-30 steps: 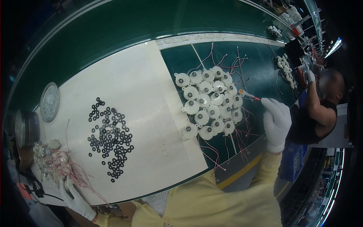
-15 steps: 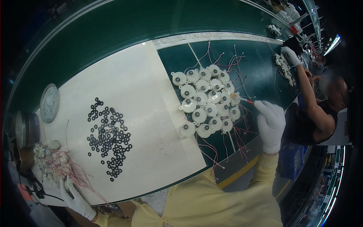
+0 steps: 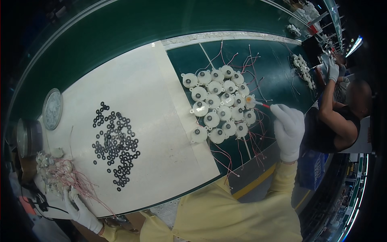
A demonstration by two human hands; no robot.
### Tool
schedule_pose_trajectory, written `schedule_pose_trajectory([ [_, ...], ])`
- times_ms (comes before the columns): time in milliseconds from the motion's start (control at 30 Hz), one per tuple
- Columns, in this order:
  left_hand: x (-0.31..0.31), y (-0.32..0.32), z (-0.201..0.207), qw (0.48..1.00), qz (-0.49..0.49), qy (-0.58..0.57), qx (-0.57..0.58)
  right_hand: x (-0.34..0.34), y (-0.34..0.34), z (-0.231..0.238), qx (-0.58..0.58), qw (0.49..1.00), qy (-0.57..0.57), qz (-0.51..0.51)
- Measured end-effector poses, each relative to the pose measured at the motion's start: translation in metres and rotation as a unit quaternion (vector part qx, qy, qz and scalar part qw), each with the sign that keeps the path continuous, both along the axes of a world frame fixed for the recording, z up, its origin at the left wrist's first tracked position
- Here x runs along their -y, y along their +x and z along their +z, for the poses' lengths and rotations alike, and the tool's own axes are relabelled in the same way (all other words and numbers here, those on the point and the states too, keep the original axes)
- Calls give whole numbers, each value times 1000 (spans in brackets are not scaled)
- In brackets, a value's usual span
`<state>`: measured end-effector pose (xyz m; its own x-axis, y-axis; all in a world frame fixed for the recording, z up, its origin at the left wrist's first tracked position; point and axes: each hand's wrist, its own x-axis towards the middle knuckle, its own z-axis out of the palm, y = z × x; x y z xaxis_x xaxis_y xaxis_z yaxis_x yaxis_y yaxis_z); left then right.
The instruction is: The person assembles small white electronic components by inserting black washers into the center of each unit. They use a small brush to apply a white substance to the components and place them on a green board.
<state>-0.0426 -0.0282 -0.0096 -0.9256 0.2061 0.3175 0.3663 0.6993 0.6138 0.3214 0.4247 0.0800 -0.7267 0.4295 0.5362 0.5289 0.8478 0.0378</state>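
My right hand (image 3: 288, 131), in a white glove, pinches a thin brush-like tool (image 3: 265, 106) with a red section. Its pale end reaches the rightmost round white motor (image 3: 250, 101) of a cluster, where an orange-brown spot shows. Several such motors (image 3: 211, 119) stand close together, dark hubs up, their red and white wires trailing outward. At the lower left my gloved left hand (image 3: 84, 213) rests with fingers stretched apart against a heap of wired white motors (image 3: 50, 173). The glove and the heap partly hide what its fingertips touch.
Many small black rings (image 3: 117, 145) lie scattered on the white sheet (image 3: 161, 121). A round clear dish (image 3: 53, 109) and a round container (image 3: 29, 138) stand at the left. A co-worker (image 3: 342, 117) sits at the right by more white parts (image 3: 304, 70). A blue crate (image 3: 312, 171) stands below.
The co-worker's gloved hand has moved from the white parts up toward the right. My right hand and the tool stay almost in place at the same motor; my left hand has barely moved.
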Motion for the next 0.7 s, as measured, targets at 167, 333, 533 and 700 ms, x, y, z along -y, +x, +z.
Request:
schedule_pose_trajectory([
  [167,3,-1,-2,1000,0,19,10,1,7,0,-2,1000,6,-15],
  [333,2,-1,-1,1000,0,7,5,0,3,4,-13,1000,13,-10],
  [533,-3,3,4,1000,8,-18,-3,0,1,1,9,1000,2,-7],
  [700,-1,1,1,1000,-2,14,4,3,13,2,-1,999,11,-36],
])
